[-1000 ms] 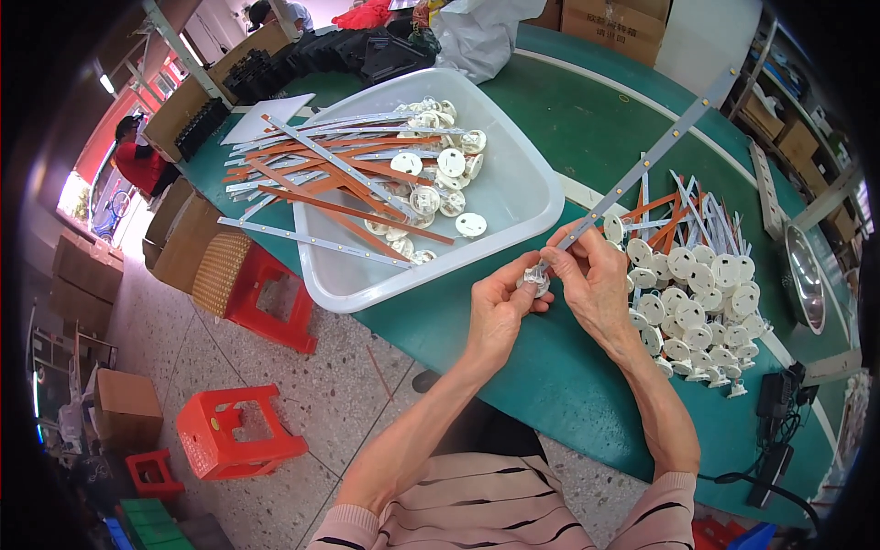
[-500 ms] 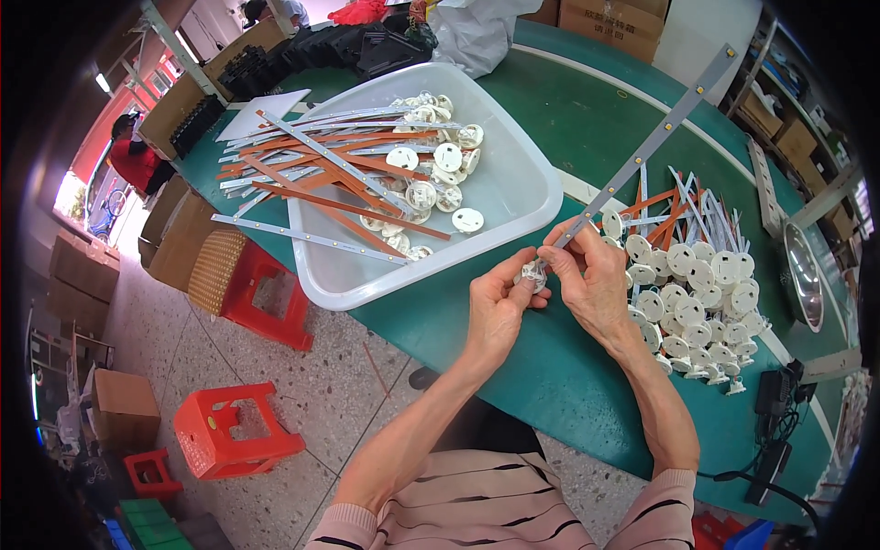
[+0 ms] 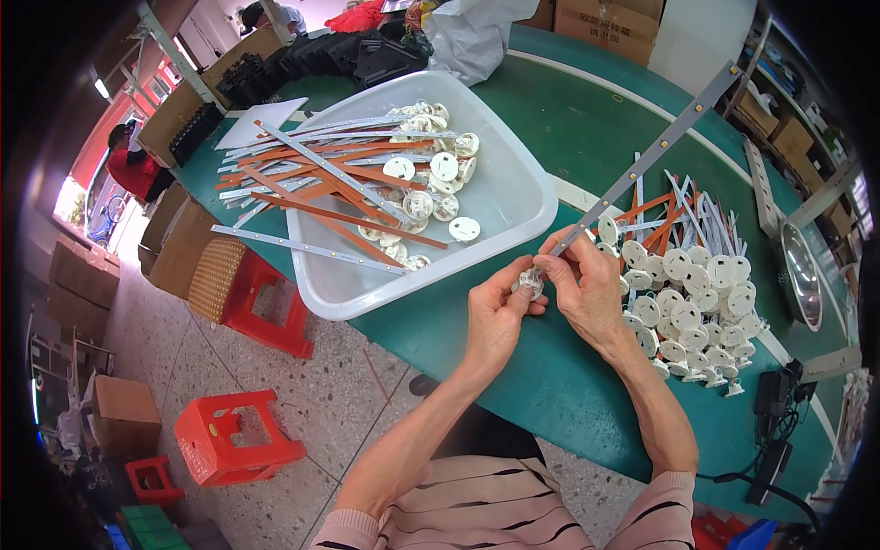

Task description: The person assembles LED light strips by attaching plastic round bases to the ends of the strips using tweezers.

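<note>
Holding a small white cap (image 3: 529, 280) in your left hand (image 3: 500, 316), you pinch it tight. Your right hand (image 3: 587, 293) grips a long thin strip (image 3: 642, 165) that meets the cap, over the green table (image 3: 513, 367). Far left, a white tub (image 3: 513, 197) holds more strips and round caps. Right, a pile of caps (image 3: 692, 293) lies loose.

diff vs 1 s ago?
Barely any. Both hands stay together over the table edge: left hand still pinches the small white end cap, right hand still holds the long LED strip at it, the strip's far end swung slightly. White tray and cap pile unchanged.
</note>
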`<state>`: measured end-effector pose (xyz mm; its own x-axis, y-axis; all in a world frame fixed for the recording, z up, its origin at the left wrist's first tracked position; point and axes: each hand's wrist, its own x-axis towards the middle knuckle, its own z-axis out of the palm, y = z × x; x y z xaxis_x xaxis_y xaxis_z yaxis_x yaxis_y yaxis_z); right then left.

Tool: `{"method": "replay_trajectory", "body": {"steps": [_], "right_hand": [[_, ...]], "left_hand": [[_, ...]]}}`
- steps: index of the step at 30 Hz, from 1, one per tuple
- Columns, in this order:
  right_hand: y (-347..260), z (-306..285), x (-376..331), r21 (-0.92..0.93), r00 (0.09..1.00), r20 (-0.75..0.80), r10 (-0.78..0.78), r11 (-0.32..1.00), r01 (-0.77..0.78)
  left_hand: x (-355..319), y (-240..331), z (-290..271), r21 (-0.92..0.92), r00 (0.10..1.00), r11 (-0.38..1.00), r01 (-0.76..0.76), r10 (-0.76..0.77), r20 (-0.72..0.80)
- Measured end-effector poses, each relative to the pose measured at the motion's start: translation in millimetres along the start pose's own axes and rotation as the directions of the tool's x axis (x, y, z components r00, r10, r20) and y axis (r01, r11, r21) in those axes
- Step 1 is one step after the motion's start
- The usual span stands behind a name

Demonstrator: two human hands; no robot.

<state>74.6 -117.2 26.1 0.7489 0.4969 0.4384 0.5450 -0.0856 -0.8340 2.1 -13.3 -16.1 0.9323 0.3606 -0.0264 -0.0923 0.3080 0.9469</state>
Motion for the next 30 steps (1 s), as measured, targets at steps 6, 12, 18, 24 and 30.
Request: {"method": "replay_trajectory", "body": {"steps": [6, 12, 18, 24, 30], "right_hand": [[-0.9, 1.3, -0.7, -0.024, 1.0, 0.013, -0.02, 0.999, 0.02], [3.5, 8.0, -4.6, -0.023, 0.997, -0.041, -0.068, 0.997, 0.067], [8.4, 7.7, -5.2, -0.074, 0.993, -0.054, -0.102, 0.992, 0.098], [4.0, 9.3, -4.5, -0.07, 0.991, -0.075, -0.112, 0.992, 0.107], [5.7, 5.8, -3.8, -0.063, 0.996, -0.03, -0.078, 0.995, 0.076]], "left_hand": [[-0.6, -0.4, -0.9, 0.032, 1.0, 0.999, -0.02, 0.019, 0.011], [0.2, -0.6, 2.4, -0.085, 0.999, 0.995, -0.044, 0.043, -0.017], [-0.3, -1.6, 3.4, -0.026, 0.998, 0.998, -0.048, 0.047, -0.036], [0.5, -1.8, 5.0, 0.001, 0.996, 0.999, -0.05, 0.05, -0.069], [0.0, -2.0, 5.6, -0.028, 0.996, 0.999, -0.044, 0.042, -0.076]]}}
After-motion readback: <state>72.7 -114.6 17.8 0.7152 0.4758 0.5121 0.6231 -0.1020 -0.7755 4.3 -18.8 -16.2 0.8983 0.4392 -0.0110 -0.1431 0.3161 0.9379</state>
